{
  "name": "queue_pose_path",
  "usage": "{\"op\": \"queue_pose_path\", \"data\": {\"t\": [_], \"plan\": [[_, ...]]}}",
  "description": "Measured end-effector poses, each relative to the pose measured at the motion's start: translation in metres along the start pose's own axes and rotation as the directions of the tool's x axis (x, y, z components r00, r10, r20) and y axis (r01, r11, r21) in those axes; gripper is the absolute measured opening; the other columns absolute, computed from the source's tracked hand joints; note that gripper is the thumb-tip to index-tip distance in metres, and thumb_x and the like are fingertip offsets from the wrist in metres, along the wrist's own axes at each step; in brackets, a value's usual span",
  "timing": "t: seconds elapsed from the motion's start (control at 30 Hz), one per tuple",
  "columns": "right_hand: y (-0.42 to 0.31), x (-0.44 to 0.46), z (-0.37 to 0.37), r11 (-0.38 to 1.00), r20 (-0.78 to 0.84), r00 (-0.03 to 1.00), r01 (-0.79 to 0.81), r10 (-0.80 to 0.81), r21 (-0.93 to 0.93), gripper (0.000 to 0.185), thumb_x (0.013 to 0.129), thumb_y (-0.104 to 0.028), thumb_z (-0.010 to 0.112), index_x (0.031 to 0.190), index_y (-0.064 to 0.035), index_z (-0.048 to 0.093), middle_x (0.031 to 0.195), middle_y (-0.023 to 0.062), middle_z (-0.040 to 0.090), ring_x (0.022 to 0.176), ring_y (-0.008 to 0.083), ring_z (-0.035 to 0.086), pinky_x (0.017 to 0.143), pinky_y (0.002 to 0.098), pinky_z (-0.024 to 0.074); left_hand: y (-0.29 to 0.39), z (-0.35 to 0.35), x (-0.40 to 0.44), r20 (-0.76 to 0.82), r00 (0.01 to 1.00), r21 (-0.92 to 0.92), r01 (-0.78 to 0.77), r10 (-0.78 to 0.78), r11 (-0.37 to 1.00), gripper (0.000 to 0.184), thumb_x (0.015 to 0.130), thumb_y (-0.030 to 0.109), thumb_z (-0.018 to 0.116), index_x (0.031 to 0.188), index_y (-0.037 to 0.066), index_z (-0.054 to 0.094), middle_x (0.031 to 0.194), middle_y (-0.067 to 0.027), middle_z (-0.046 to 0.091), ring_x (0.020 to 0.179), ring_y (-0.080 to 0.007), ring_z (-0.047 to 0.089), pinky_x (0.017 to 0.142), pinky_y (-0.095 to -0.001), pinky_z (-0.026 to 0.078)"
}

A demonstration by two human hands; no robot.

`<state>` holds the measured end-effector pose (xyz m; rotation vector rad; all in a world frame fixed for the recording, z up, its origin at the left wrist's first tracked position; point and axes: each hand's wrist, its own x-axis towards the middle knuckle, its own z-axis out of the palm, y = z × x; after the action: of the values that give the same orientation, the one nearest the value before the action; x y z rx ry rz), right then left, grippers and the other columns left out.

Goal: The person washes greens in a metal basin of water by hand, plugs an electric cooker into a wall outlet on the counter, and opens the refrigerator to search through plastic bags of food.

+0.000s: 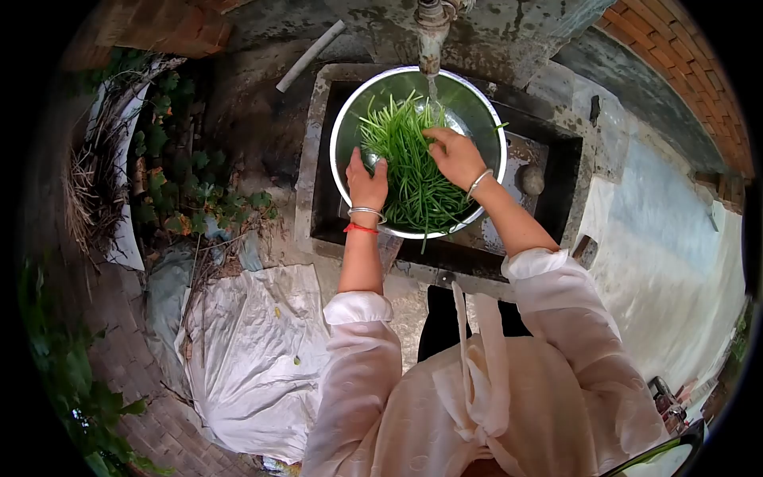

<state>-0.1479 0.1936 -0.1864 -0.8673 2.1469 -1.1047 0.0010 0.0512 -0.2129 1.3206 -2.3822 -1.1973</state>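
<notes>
A bunch of long, thin green leaves that look like chives (409, 171) lies in a round metal basin (339, 135). My left hand (367, 183) is inside the basin's left side, thumb and fingers apart, beside the leaves. From the right, my right hand (459, 159) reaches over the bunch with its fingers bent around some of the chives; the fingertips are partly hidden among them. Above the basin's far rim is a tap (430, 48), with a thin stream of water falling from it into the basin.
The basin rests in a stone sink (306, 191), where a round stone (531, 180) lies at the right. A pale pipe (311, 56) lies behind on the left. White sheeting (254, 350) covers ground at the lower left, near leafy plants (207, 191). Brick walls (683, 63) stand beyond.
</notes>
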Motion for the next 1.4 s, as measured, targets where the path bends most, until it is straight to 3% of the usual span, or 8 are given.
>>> {"op": "queue_pose_path", "data": {"t": [0.2, 0.4, 0.53, 0.63, 0.77, 0.93, 1.17, 1.4], "plan": [[0.069, 0.036, 0.049, 0.777, -0.219, 0.803, -0.593, 0.554, -0.209, 0.070, 0.081, -0.032, 0.060, 0.131, 0.0068, 0.032, 0.122, 0.0286, 0.048, 0.107, 0.0378, 0.054, 0.094, 0.0397, 0.0427, 0.012, 0.042, 0.014, 0.357, 0.848, -0.590, 0.530, -0.391, 0.609, 0.058, 0.079, 0.027, 0.068, 0.124, -0.003, 0.047, 0.115, -0.0168, 0.056, 0.101, -0.0282, 0.056, 0.085, -0.0386, 0.046], [0.056, 0.032, 0.049, 0.843, 0.031, 0.938, -0.323, 0.344, 0.430, 0.067, 0.072, -0.031, 0.070, 0.120, 0.0076, 0.044, 0.114, 0.0236, 0.055, 0.106, 0.0298, 0.056, 0.089, 0.0351, 0.0434, -0.002, 0.042, 0.017, 0.570, 0.786, -0.786, 0.606, -0.237, 0.119, 0.036, 0.079, 0.012, 0.064, 0.114, 0.005, 0.057, 0.103, -0.0081, 0.064, 0.089, -0.0244, 0.062, 0.079, -0.0381, 0.051], [0.034, 0.034, -0.003, 0.759, -0.074, 0.979, -0.099, 0.190, 0.644, 0.039, 0.071, -0.010, 0.068, 0.103, 0.0044, 0.052, 0.088, 0.0126, 0.062, 0.080, 0.0203, 0.059, 0.073, 0.0301, 0.0466, 0.014, 0.014, 0.007, 0.380, 0.902, -0.875, 0.423, -0.206, 0.236, 0.041, 0.077, 0.005, 0.065, 0.115, 0.002, 0.052, 0.105, -0.0096, 0.061, 0.095, -0.0237, 0.060, 0.082, -0.0371, 0.048], [0.051, 0.050, -0.003, 0.909, -0.153, 0.931, -0.359, 0.332, -0.213, 0.054, 0.079, -0.020, 0.064, 0.122, 0.0030, 0.041, 0.124, 0.0208, 0.046, 0.107, 0.0347, 0.050, 0.088, 0.0394, 0.0428, -0.027, 0.041, 0.020, 0.174, 0.917, -0.695, 0.373, -0.359, 0.614, 0.044, 0.074, 0.008, 0.068, 0.114, 0.002, 0.052, 0.106, -0.0108, 0.061, 0.097, -0.0259, 0.059, 0.085, -0.0409, 0.046], [0.009, 0.023, 0.007, 0.843, -0.254, 0.955, -0.259, 0.152, -0.471, 0.065, 0.082, -0.024, 0.061, 0.134, -0.0003, 0.031, 0.143, 0.0190, 0.023, 0.125, 0.0375, 0.031, 0.100, 0.0504, 0.0315, -0.011, 0.047, 0.006, -0.239, 0.957, 0.057, 0.185, -0.166, 0.981, 0.068, 0.069, 0.011, 0.073, 0.126, -0.002, 0.039, 0.129, -0.0224, 0.042, 0.118, -0.0310, 0.043, 0.097, -0.0464, 0.034], [0.003, 0.029, 0.028, 0.771, -0.214, 0.975, -0.093, -0.057, -0.630, 0.064, 0.086, -0.024, 0.054, 0.141, -0.0066, 0.025, 0.150, 0.0130, 0.012, 0.134, 0.0357, 0.019, 0.107, 0.0552, 0.0179, 0.063, 0.028, 0.003, -0.131, 0.914, 0.520, -0.267, 0.385, 0.811, 0.067, 0.079, 0.012, 0.062, 0.136, -0.001, 0.028, 0.142, -0.0239, 0.024, 0.134, -0.0341, 0.022, 0.107, -0.0467, 0.023], [0.023, 0.029, 0.040, 0.622, 0.404, 0.908, 0.253, 0.112, -0.741, 0.060, 0.094, -0.033, 0.037, 0.146, -0.0145, 0.013, 0.153, 0.0019, 0.002, 0.141, 0.0233, 0.004, 0.110, 0.0562, 0.0072, 0.031, 0.034, -0.004, 0.569, 0.773, 0.635, -0.197, -0.280, 0.747, 0.062, 0.090, 0.018, 0.045, 0.141, -0.002, 0.017, 0.148, -0.0234, 0.014, 0.138, -0.0321, 0.014, 0.111, -0.0447, 0.019], [0.021, 0.036, 0.075, 0.478, 0.057, 0.949, -0.103, 0.309, -0.872, 0.062, 0.095, -0.033, 0.036, 0.146, -0.0106, 0.010, 0.153, 0.0007, -0.006, 0.141, 0.0210, 0.003, 0.108, 0.0591, 0.0127, -0.026, 0.049, -0.006, 0.502, 0.862, 0.680, -0.445, 0.072, 0.583, 0.053, 0.087, 0.019, 0.052, 0.134, 0.000, 0.036, 0.143, -0.0200, 0.029, 0.135, -0.0314, 0.025, 0.106, -0.0414, 0.030]]}}
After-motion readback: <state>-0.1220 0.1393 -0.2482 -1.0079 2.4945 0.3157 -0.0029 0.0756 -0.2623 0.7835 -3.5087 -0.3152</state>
